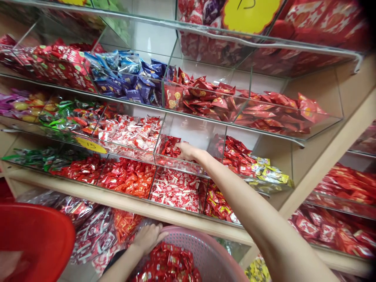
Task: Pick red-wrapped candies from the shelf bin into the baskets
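Note:
My right hand (187,151) reaches into a clear shelf bin (190,164). Its fingers, slightly bent and apart, touch a small heap of red-wrapped candies (170,146) at the bin's left side; I see no candy plainly gripped. Below the shelves, my left hand (147,237) is closed over the rim of a pink perforated plastic basket (210,246). Many shiny red-wrapped candies (172,262) lie inside this basket. Part of the basket is cut off by the lower picture edge.
Clear dividers split the shelves into bins of white-and-red candies (132,133), blue packets (138,84) and red packets (202,94). A red plastic container (35,235) stands at the left. Bagged candies (95,235) lie under the wooden ledge (126,199). A wooden upright (329,164) borders the right.

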